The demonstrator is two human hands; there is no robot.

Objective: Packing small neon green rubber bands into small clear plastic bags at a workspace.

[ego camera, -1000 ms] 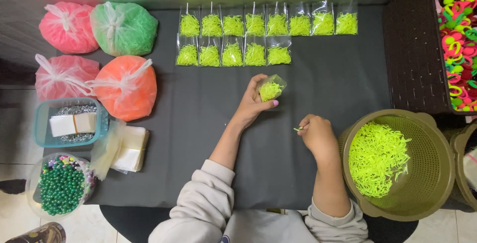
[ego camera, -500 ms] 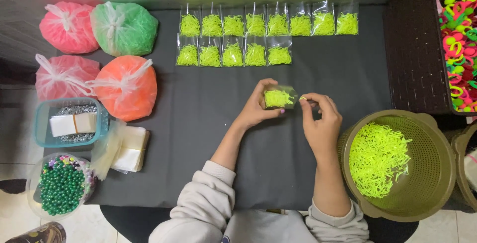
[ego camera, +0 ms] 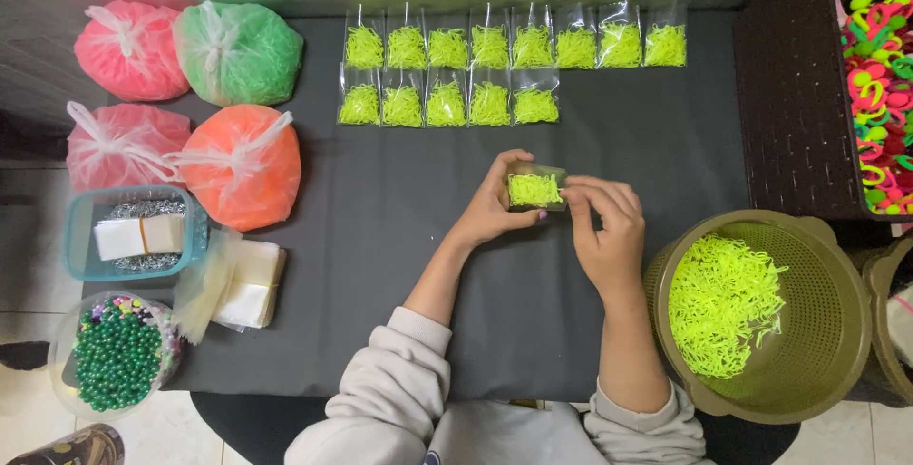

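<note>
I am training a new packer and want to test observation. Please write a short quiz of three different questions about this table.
1. True or false: both hands, left hand and right hand, touch the small clear bag of yellow-green bands.
2. How many filled small bags lie in the back row: A) five, B) eight, C) ten?
3. Fill in: the loose yellow-green bands lie in an olive ___ on the person's right.

Key: 1 true; 2 B; 3 basket.
</note>
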